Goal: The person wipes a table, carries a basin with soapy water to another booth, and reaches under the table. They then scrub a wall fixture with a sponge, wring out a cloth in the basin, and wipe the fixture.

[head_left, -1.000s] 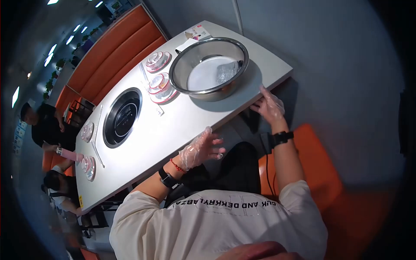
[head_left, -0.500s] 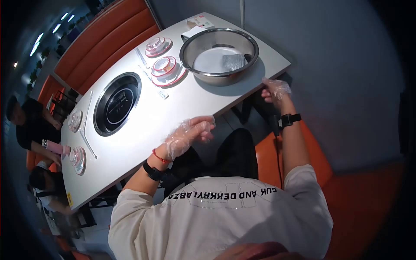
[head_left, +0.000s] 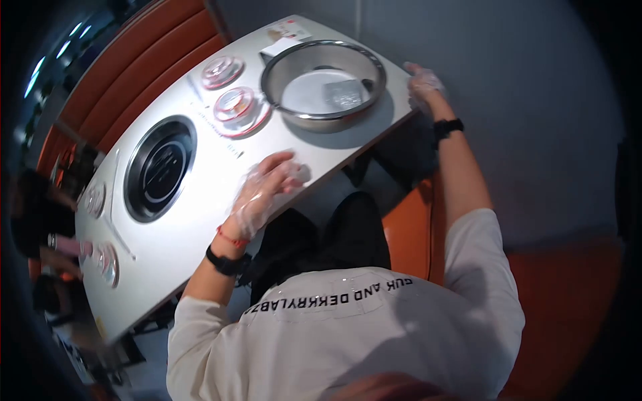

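My left hand (head_left: 267, 190), in a clear plastic glove, is over the white table (head_left: 207, 234) by its near edge. Its fingers are loosely bent and apart, with nothing in them. At the table's right edge is my right hand (head_left: 425, 85), also gloved, its fingers stretched out beside the edge; whether they touch it I cannot tell. Between and beyond both hands stands a large steel basin (head_left: 324, 121). Inside the basin lies a silvery, textured flat piece (head_left: 344, 95), with a small dark thing beside it that I cannot make out.
Wrapped dish sets (head_left: 235, 105) with red rims stand left of the basin. A round black cooktop (head_left: 160, 167) is set into the table. A pink bottle (head_left: 70, 244) and another person (head_left: 40, 207) are at the far left. Orange benches (head_left: 144, 63) and a grey wall border the table.
My right hand has moved forward along the table's right edge. My left hand has shifted left and its fingers have spread somewhat. The view has tilted slightly.
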The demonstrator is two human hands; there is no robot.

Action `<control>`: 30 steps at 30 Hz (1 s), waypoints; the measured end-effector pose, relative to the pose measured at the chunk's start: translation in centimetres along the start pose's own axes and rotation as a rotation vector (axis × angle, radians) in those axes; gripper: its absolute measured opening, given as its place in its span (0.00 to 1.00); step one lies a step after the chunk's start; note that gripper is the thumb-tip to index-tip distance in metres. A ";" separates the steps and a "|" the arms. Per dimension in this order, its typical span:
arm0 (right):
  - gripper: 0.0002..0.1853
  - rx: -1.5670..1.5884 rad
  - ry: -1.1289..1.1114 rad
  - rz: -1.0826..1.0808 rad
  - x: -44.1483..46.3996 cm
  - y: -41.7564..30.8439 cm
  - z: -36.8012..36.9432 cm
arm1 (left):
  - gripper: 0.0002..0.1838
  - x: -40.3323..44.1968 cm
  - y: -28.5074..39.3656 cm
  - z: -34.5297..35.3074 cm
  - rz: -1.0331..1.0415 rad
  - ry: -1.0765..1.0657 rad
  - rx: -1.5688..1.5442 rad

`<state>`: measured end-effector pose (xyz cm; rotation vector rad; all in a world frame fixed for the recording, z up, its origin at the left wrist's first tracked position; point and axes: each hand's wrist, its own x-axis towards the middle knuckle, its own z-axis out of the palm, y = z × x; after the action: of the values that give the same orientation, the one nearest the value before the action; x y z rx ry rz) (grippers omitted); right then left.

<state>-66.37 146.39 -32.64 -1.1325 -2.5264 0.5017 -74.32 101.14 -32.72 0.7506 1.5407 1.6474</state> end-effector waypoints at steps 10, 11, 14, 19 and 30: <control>0.27 0.164 -0.077 -0.013 8.0 5.0 0.1 | 0.24 3.8 1.5 0.1 -0.094 0.118 0.140; 0.27 0.492 -0.095 0.020 9.2 4.8 -0.4 | 0.21 5.0 2.3 -0.1 -0.117 0.070 0.149; 0.26 0.745 -0.251 -0.194 5.5 -2.4 -6.3 | 0.20 9.3 5.3 -1.5 -0.225 -0.044 0.239; 0.22 0.488 -0.687 -0.765 6.5 -8.8 -4.6 | 0.24 13.4 8.3 -3.3 -0.430 -0.144 0.150; 0.31 -0.602 -1.070 -0.758 1.1 -19.1 4.2 | 0.22 12.4 9.3 -5.1 -0.690 0.173 -0.184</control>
<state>-81.18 134.53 -27.74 0.2098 -3.8705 0.1066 -86.54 108.68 -24.93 -0.0411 1.5061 1.3143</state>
